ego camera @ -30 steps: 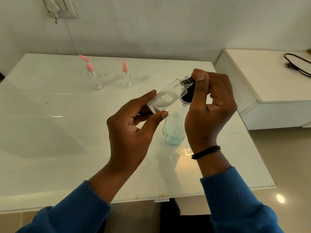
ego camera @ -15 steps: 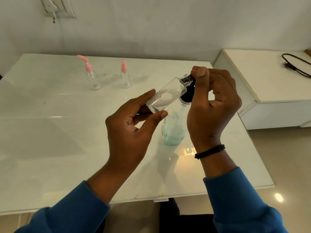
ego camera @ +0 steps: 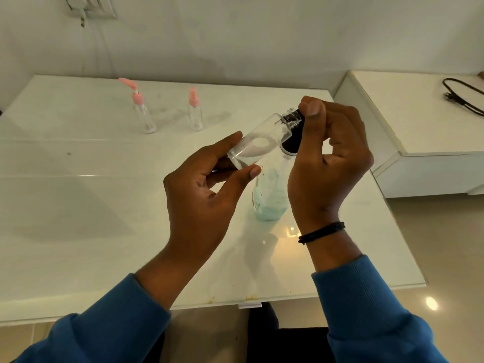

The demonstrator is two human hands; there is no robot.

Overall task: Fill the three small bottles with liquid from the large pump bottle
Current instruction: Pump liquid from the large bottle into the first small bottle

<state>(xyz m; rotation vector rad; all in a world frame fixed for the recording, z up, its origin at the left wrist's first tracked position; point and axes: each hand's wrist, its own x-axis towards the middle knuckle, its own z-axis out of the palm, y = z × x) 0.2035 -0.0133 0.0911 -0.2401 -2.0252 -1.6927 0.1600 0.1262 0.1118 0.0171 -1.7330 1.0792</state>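
My left hand (ego camera: 201, 195) pinches a small clear bottle (ego camera: 258, 144) by its base and holds it tilted, open neck up and to the right. The neck meets the black pump head (ego camera: 290, 142) of the large pump bottle (ego camera: 271, 203). That bottle stands on the table under my hands with pale teal liquid in its bottom. My right hand (ego camera: 327, 174) is curled round the pump head, thumb on top. Two more small clear bottles stand upright at the back left: one with a pink pump top (ego camera: 142, 116), one with a pink spray top (ego camera: 195, 113).
The white glass-topped table (ego camera: 78, 205) ends just in front of me and on the right. A low white cabinet (ego camera: 419, 121) stands to the right with a black cable (ego camera: 461, 98) on it. A wall socket (ego camera: 89, 6) is at the top left.
No clear change: both hands keep the small bottle's neck at the pump head. Only the view has shifted slightly.
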